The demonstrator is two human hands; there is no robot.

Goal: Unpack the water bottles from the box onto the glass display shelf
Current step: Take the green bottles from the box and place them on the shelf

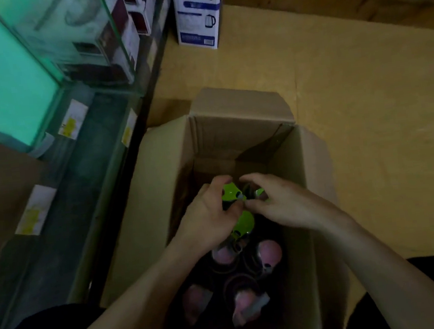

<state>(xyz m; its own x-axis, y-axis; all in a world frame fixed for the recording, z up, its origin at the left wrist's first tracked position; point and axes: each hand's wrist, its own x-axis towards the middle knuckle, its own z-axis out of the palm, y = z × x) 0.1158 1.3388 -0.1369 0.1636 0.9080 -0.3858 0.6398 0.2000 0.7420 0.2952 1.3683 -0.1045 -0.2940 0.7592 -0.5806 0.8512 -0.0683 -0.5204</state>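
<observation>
Both hands are down in the open cardboard box (319,207), working at its far end, where the green caps stand. The left grip (210,216) has fingers and thumb curled round the cap of a green-capped bottle (229,192). The right grip (288,205), just beside it, curls over the top of a second green-capped bottle (260,192) (how firmly is hard to tell, since the fingers hide most of it). Taking them by the caps makes sense, I judge: the bottles look packed upright and close together, leaving little room for fingers lower down. A third green cap (245,221) shows just under the left grip's thumb, and the pink-capped bottles (270,249) stand nearer the person than both grips. The glass display shelf (95,161) lies to the left of the left grip, well apart, so each lift will probably need a swing that way
</observation>
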